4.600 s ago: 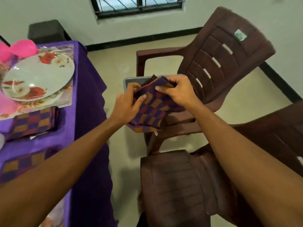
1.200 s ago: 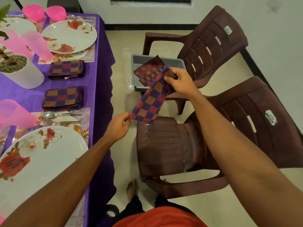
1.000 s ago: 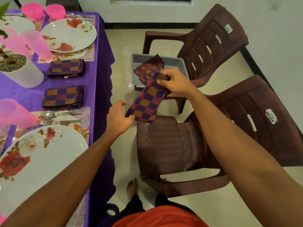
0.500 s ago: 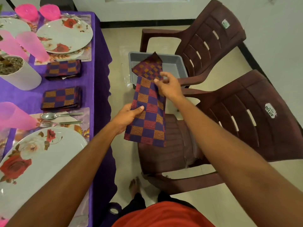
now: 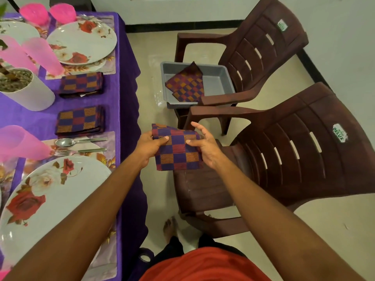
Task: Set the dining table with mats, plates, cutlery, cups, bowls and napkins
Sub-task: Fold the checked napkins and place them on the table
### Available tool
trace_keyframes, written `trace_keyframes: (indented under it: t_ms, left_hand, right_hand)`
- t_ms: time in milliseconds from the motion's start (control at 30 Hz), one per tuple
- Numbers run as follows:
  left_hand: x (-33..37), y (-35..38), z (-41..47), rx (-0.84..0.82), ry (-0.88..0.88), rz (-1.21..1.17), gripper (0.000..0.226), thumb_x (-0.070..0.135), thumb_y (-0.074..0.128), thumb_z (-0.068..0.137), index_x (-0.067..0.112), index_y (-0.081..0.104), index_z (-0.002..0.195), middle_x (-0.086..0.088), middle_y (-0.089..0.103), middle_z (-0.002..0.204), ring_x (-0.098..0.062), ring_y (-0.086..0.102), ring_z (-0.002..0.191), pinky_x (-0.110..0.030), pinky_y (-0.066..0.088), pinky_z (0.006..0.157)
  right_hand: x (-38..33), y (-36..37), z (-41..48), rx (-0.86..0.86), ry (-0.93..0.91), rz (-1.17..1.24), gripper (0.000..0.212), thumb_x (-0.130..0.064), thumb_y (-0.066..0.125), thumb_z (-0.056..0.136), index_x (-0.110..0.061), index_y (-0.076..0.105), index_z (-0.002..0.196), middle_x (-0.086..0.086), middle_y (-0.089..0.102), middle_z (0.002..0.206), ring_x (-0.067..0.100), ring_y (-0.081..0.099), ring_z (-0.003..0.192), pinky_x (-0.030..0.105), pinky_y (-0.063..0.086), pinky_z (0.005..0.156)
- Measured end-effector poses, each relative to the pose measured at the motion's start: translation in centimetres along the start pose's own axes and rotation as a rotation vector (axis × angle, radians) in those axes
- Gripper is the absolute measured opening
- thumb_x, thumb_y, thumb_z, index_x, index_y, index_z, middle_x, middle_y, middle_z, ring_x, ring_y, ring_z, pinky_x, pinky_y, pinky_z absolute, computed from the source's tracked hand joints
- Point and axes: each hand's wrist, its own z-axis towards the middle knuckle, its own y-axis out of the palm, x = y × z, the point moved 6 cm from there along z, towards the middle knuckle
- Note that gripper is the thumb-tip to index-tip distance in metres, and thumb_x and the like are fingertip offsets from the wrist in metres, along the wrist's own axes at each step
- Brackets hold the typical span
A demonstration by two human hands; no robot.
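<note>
Here, left hand (image 5: 149,146) grips the folded checked napkin (image 5: 178,153) at its left edge, thumb on top. Right hand (image 5: 205,147) pinches the right edge under its thumb, fingers spread, seemingly behind the cloth. The napkin is held in the air between the purple-clothed table (image 5: 125,110) on the left and the near chair (image 5: 284,159) on the right. A grey tray (image 5: 217,82) of spare napkins (image 5: 186,86) sits on the far chair (image 5: 263,47).
</note>
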Motion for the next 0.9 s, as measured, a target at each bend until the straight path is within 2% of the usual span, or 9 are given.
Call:
trace_keyframes:
  t_ms: [133, 233, 400, 500, 600, 667, 733, 833, 900]
  left_hand:
    - [0.3, -1.2, -0.6, 0.158, 0.127, 0.061, 0.047, 0.013, 0.078, 0.083, 0.016, 0.055, 0.124, 0.0, 0.072, 0.108, -0.016, 0.071, 0.094, -0.037, 0.061, 0.08]
    - [0.3, -1.6, -0.9, 0.123, 0.227, 0.153, 0.069, 0.01, 0.081, 0.08, 0.025, 0.042, 0.134, 0.002, 0.07, 0.112, -0.014, 0.069, 0.098, -0.037, 0.06, 0.08]
    - [0.0, -2.2, -1.2, 0.001, 0.367, 0.417, 0.06, 0.001, 0.078, 0.08, 0.019, 0.057, 0.134, 0.001, 0.069, 0.116, -0.014, 0.068, 0.102, -0.036, 0.06, 0.087]
    - [-0.1, -2.5, -1.7, -0.024, 0.41, 0.513, 0.05, 0.002, 0.077, 0.081, 0.013, 0.063, 0.128, 0.0, 0.072, 0.11, -0.01, 0.069, 0.096, -0.029, 0.058, 0.09]
    - [0.2, -3.1, -2.0, 0.0, 0.485, 0.598, 0.032, 0.009, 0.074, 0.086, 0.015, 0.071, 0.117, 0.007, 0.065, 0.098, -0.009, 0.065, 0.091, -0.027, 0.057, 0.085]
    - [0.6, -3.5, -2.3, 0.015, 0.515, 0.635, 0.021, 0.018, 0.071, 0.09, 0.017, 0.073, 0.111, 0.007, 0.055, 0.096, -0.008, 0.056, 0.089, -0.016, 0.047, 0.076]
    - [0.6, -3.8, -2.4, -0.035, 0.446, 0.522, 0.022, 0.023, 0.066, 0.094, 0.018, 0.07, 0.115, 0.004, 0.055, 0.105, -0.01, 0.055, 0.098, -0.01, 0.042, 0.072]
    - [0.4, -3.7, -2.9, -0.157, 0.316, 0.219, 0.023, 0.023, 0.056, 0.1, 0.018, 0.063, 0.122, 0.003, 0.066, 0.112, -0.018, 0.065, 0.109, -0.022, 0.055, 0.085]
    - [0.5, -3.2, -3.5, -0.209, 0.303, 0.177, 0.022, 0.024, 0.05, 0.103, 0.019, 0.058, 0.123, 0.0, 0.07, 0.113, -0.018, 0.068, 0.106, -0.034, 0.057, 0.091]
  right_hand:
    - [-0.8, 0.3, -0.4, 0.022, -0.03, -0.35, 0.063, 0.012, 0.073, 0.08, -0.021, 0.059, 0.131, 0.007, 0.069, 0.116, 0.025, 0.068, 0.107, 0.044, 0.062, 0.083]
    - [-0.7, 0.4, -0.2, 0.031, -0.054, -0.537, 0.044, 0.002, 0.078, 0.081, -0.021, 0.064, 0.117, 0.004, 0.068, 0.117, 0.023, 0.067, 0.109, 0.045, 0.061, 0.084]
    - [-1.0, 0.2, -0.3, 0.111, -0.188, -0.825, 0.021, -0.017, 0.085, 0.079, -0.031, 0.072, 0.087, -0.006, 0.075, 0.093, 0.011, 0.071, 0.09, 0.044, 0.063, 0.077]
    - [-1.2, 0.5, -0.9, 0.124, -0.245, -0.881, 0.014, -0.026, 0.084, 0.08, -0.031, 0.072, 0.081, -0.009, 0.073, 0.087, 0.009, 0.069, 0.086, 0.041, 0.062, 0.074]
    - [-1.9, 0.9, -1.3, 0.122, -0.314, -0.947, 0.017, -0.026, 0.087, 0.076, -0.029, 0.07, 0.08, -0.009, 0.058, 0.093, 0.006, 0.059, 0.087, 0.026, 0.055, 0.073]
    - [-2.0, 0.9, -1.4, 0.089, -0.301, -0.891, 0.018, -0.021, 0.087, 0.075, -0.022, 0.071, 0.081, -0.009, 0.056, 0.097, 0.005, 0.058, 0.09, 0.02, 0.051, 0.072]
    - [-1.6, 0.8, -1.4, 0.034, -0.208, -0.725, 0.015, -0.014, 0.084, 0.078, -0.014, 0.07, 0.083, -0.006, 0.065, 0.095, 0.008, 0.065, 0.088, 0.023, 0.053, 0.069]
    - [-1.4, 1.3, -1.8, -0.079, -0.108, -0.626, 0.013, -0.005, 0.077, 0.083, -0.012, 0.066, 0.086, -0.004, 0.073, 0.081, 0.009, 0.071, 0.079, 0.027, 0.054, 0.068]
    - [-2.0, 2.7, -2.1, -0.163, -0.118, -0.69, 0.02, -0.003, 0.076, 0.083, -0.012, 0.066, 0.098, 0.001, 0.074, 0.095, 0.014, 0.072, 0.089, 0.031, 0.058, 0.074]
